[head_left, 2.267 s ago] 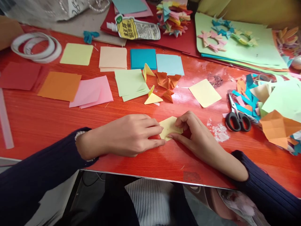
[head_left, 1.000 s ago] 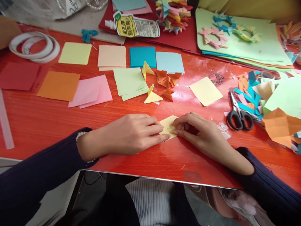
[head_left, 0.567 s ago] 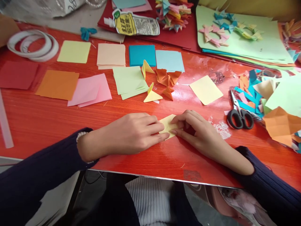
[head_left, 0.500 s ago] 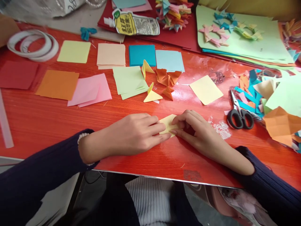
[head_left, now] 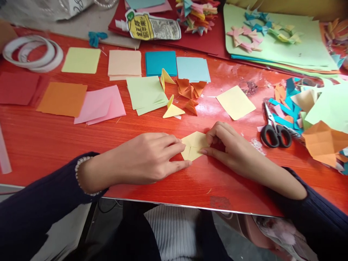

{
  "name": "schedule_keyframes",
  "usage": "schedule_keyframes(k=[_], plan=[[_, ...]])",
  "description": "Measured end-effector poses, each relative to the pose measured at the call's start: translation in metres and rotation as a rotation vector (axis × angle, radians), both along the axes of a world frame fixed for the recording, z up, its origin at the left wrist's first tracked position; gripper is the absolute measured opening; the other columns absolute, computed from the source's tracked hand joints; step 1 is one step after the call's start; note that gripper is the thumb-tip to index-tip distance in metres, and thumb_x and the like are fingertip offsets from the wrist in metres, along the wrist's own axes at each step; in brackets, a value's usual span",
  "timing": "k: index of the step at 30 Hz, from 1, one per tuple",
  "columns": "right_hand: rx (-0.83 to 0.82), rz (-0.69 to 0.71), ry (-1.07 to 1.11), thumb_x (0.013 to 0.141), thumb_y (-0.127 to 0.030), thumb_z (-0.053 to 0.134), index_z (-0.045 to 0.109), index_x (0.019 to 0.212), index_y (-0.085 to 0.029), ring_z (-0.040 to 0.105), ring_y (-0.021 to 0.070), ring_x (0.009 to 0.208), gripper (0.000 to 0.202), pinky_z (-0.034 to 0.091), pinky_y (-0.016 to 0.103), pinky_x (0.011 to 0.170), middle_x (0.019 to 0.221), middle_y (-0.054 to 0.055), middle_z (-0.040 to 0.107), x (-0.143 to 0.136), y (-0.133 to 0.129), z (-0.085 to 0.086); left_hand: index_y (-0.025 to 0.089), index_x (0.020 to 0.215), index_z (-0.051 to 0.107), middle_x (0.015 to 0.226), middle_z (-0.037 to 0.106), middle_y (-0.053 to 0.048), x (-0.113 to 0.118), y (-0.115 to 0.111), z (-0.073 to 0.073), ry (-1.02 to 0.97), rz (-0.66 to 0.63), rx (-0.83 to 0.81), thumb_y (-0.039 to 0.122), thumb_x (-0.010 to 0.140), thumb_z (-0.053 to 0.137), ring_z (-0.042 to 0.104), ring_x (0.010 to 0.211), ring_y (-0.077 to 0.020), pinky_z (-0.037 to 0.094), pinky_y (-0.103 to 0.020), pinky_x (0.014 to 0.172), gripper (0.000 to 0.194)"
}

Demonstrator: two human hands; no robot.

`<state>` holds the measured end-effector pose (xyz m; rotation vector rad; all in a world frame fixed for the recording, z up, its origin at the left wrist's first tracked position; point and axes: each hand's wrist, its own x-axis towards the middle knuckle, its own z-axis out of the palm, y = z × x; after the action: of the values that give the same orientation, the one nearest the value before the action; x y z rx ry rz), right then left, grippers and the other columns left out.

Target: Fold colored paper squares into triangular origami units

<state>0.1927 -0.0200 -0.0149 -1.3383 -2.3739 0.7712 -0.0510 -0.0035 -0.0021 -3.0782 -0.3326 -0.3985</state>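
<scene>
Pinching folded yellow paper (head_left: 194, 144) remotely, my right hand (head_left: 232, 146) has three o'clock; my left hand (head_left: 149, 157), loosely spread, touches nine.

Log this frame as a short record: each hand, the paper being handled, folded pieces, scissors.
Left hand: fingers spread at left of pale yellow paper
Right hand: fingers at its right edge
Paper state: fold lines showing
Yellow folded pieces: two, beyond the hands
Orange folded pieces: right of those
Scissors: beside paper scraps, at right
</scene>
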Motion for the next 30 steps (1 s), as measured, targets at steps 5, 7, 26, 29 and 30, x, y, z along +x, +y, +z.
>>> schedule_keyframes(k=[5, 7, 26, 29, 30], plan=[[0.084, 0.073, -0.01, 0.085, -0.024, 0.055, 0.051, 0.09, -0.021, 0.051, 0.0204, 0.088, 0.007, 0.047, 0.037, 0.077, 0.093, 0.007, 0.052, 0.016, 0.008, 0.001, 0.021, 0.106, 0.063, 0.105, 0.064, -0.011, -0.004, 0.003, 0.001, -0.008, -0.022, -0.095, 0.012, 0.09, 0.037, 0.06, 0.097, -0.0217, 0.053, -0.034, 0.077, 0.032], [0.143, 0.179, -0.019, 0.087, -0.022, 0.051, 0.055, 0.104, -0.022, 0.051, 0.0228, 0.102, 0.017, 0.045, 0.042, 0.086, 0.109, 0.01, 0.054, 0.018, 0.011, 0.001, 0.021, 0.105, 0.064, 0.108, 0.064, -0.011, -0.007, 0.006, 0.0, -0.024, -0.041, -0.144, 0.009, 0.088, 0.036, 0.059, 0.102, -0.0227, 0.052, -0.036, 0.081, 0.034], [0.35, 0.47, -0.029, 0.088, -0.02, 0.053, 0.054, 0.119, -0.019, 0.057, 0.0183, 0.104, 0.031, 0.05, 0.035, 0.084, 0.107, 0.007, 0.065, 0.003, -0.005, 0.002, 0.01, 0.115, 0.053, 0.12, 0.061, -0.011, -0.002, 0.016, -0.017, -0.072, 0.096, -0.12, 0.027, 0.091, 0.045, 0.055, 0.114, -0.0185, 0.043, -0.035, 0.103, 0.031], [0.403, 0.429, -0.053, 0.088, -0.016, 0.052, 0.052, 0.122, -0.016, 0.054, 0.0207, 0.112, 0.034, 0.049, 0.037, 0.09, 0.114, 0.009, 0.064, 0.003, -0.006, 0.0, 0.013, 0.106, 0.057, 0.123, 0.059, -0.01, -0.003, 0.017, -0.016, -0.068, 0.049, -0.128, 0.026, 0.091, 0.046, 0.054, 0.116, -0.0182, 0.041, -0.036, 0.104, 0.023], [0.419, 0.438, -0.059, 0.087, -0.015, 0.052, 0.052, 0.121, -0.014, 0.053, 0.0213, 0.114, 0.034, 0.048, 0.038, 0.092, 0.116, 0.01, 0.063, 0.003, -0.006, 0.0, 0.014, 0.105, 0.058, 0.124, 0.058, -0.01, -0.003, 0.017, -0.015, -0.064, 0.036, -0.127, 0.026, 0.091, 0.046, 0.053, 0.116, -0.0184, 0.042, -0.036, 0.104, 0.022]])
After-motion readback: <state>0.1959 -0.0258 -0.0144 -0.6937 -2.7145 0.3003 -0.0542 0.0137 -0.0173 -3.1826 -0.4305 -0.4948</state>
